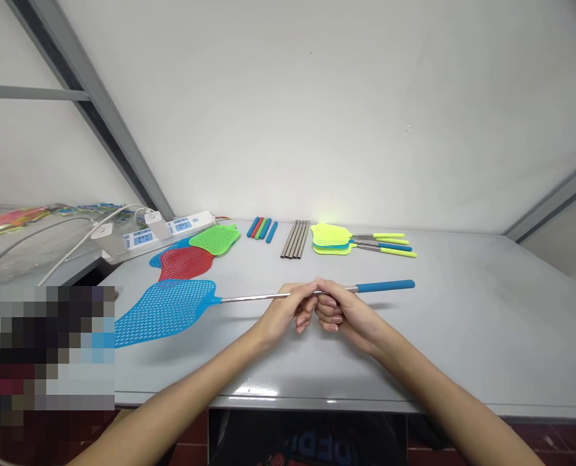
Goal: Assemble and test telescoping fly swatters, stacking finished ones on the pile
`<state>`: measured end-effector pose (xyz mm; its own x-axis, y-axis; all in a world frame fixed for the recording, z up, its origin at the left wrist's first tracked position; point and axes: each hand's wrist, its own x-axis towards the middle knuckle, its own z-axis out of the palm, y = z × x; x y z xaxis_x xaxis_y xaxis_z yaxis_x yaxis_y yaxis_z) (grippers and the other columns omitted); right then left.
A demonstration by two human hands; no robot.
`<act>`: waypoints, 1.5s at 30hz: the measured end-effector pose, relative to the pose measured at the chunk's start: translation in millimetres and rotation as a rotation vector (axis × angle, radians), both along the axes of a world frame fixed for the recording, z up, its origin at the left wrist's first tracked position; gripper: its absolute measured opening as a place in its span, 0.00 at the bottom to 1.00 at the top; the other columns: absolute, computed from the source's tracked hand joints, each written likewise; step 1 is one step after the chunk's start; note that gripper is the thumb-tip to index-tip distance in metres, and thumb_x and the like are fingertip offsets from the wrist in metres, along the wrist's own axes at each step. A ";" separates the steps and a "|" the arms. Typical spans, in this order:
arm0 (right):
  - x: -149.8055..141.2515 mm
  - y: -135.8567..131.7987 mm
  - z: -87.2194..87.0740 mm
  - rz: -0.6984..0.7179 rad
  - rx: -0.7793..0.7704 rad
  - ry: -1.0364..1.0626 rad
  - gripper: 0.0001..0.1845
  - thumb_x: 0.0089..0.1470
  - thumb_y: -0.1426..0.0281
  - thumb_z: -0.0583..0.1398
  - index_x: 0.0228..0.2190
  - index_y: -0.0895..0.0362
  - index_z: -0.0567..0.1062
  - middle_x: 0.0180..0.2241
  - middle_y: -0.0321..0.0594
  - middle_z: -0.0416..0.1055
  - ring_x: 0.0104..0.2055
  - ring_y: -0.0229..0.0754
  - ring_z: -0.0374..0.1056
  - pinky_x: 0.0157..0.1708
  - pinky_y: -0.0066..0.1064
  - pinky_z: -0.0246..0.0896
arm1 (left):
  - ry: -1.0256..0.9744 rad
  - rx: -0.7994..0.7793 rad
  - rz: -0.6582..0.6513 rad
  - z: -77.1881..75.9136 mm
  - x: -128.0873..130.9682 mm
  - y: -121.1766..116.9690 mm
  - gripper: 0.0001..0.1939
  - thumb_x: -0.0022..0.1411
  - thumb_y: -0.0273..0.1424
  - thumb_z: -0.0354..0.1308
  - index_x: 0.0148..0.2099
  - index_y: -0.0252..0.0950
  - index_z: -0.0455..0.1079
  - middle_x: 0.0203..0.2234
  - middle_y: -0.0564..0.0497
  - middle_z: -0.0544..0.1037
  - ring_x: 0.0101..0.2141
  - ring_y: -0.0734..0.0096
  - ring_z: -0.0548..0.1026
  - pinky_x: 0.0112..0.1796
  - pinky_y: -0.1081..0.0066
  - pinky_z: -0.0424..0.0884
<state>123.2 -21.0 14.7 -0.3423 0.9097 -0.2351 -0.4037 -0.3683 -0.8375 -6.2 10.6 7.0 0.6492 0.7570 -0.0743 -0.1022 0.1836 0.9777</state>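
Observation:
A blue fly swatter [171,309] with a metal rod and a blue grip [385,286] is held level above the table, its mesh head to the left. My left hand [290,305] is closed around the rod near its middle. Right beside it, my right hand [339,307] is closed on the same rod, just left of the blue grip. The two thumbs meet on top of the rod. Behind lie loose mesh heads: a red one [185,263], a green one [215,239] and a blue one partly covered by them.
Several coloured grips [261,229] and several metal tubes [295,239] lie along the back of the grey table [463,323]. Right of them is a stack of swatters [334,238], mostly yellow. Power strips [184,224] with cables sit at the back left, near plastic-wrapped items [30,239].

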 end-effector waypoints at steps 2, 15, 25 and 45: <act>-0.8 -0.9 0.1 -0.004 -0.009 -0.004 0.20 0.47 0.60 0.54 0.14 0.57 0.53 0.13 0.26 0.39 0.15 0.29 0.35 0.15 0.24 0.34 | -0.005 -0.014 -0.004 -0.2 0.5 -0.4 0.20 0.56 0.40 0.44 0.17 0.34 0.54 0.06 0.59 0.54 0.10 0.82 0.54 0.15 0.78 0.54; -0.2 1.5 -4.9 0.012 -0.050 0.021 0.20 0.47 0.58 0.53 0.15 0.57 0.53 0.13 0.26 0.40 0.15 0.29 0.35 0.15 0.24 0.34 | -0.024 -0.104 -0.039 4.2 -1.3 0.9 0.18 0.56 0.37 0.43 0.18 0.34 0.54 0.07 0.59 0.54 0.11 0.82 0.54 0.15 0.78 0.54; 3.0 3.3 -8.4 -0.013 -0.086 -0.027 0.21 0.45 0.59 0.54 0.14 0.57 0.52 0.13 0.27 0.40 0.15 0.29 0.35 0.16 0.25 0.34 | -0.017 -0.161 -0.026 1.8 -0.9 -0.2 0.17 0.56 0.36 0.44 0.19 0.35 0.51 0.08 0.60 0.51 0.12 0.82 0.53 0.17 0.77 0.52; 3.8 3.5 -9.9 -0.031 -0.065 -0.035 0.21 0.45 0.60 0.55 0.14 0.57 0.52 0.13 0.27 0.40 0.15 0.29 0.35 0.15 0.24 0.36 | 0.002 -0.162 -0.017 3.0 -1.3 -0.3 0.17 0.56 0.37 0.44 0.19 0.35 0.51 0.09 0.60 0.52 0.13 0.82 0.54 0.17 0.78 0.53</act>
<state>127.0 -17.5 4.8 -0.3047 0.9021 -0.3056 -0.3864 -0.4103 -0.8261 -7.4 10.3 10.0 0.6618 0.7237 -0.1957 -0.0958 0.3406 0.9353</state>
